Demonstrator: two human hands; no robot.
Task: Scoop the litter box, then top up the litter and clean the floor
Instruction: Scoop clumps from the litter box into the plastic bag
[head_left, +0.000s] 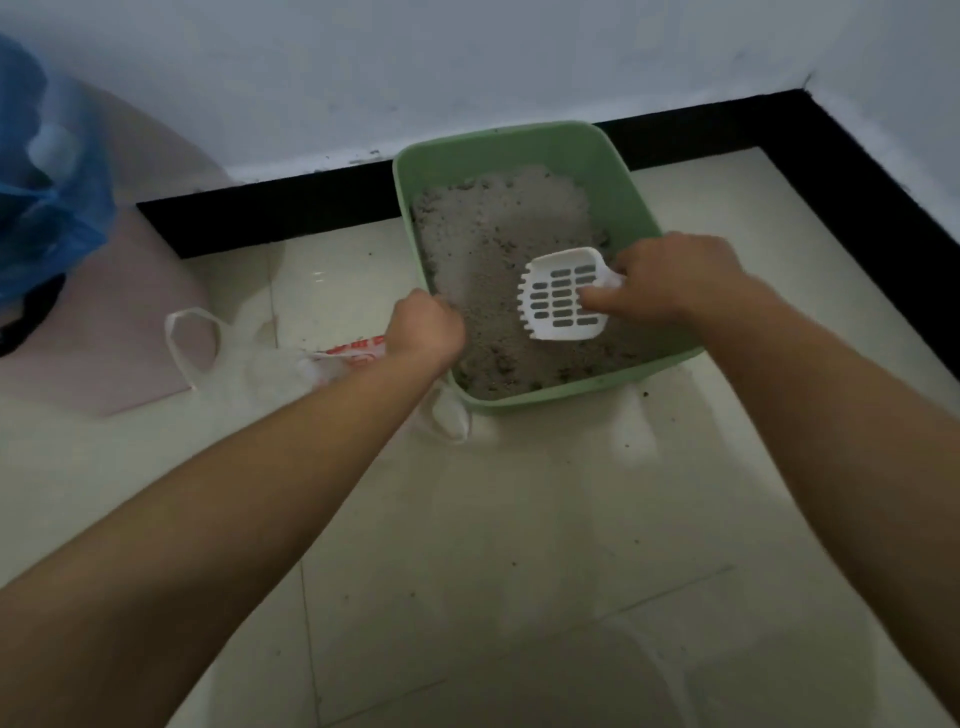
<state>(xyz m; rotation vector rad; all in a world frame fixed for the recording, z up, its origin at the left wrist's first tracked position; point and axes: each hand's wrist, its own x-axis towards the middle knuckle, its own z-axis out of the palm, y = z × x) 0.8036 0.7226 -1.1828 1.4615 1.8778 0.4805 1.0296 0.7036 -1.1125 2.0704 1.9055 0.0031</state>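
Observation:
A green litter box (613, 171) stands on the tiled floor near the wall, filled with grey litter (493, 249) that holds dark clumps. My right hand (670, 280) is shut on a white slotted scoop (563, 296), held over the litter with its toothed edge pointing left. My left hand (426, 327) grips the box's left rim, its fingers curled over the edge. A white plastic bag (270, 358) with red print lies on the floor to the left of the box, partly under my left wrist.
A pink bin (119, 291) lined with a blue plastic bag (47, 197) stands at the far left. A black skirting strip (291, 208) runs along the white walls, which meet in a corner at the right. Small dark litter crumbs (644, 395) dot the cream tiles.

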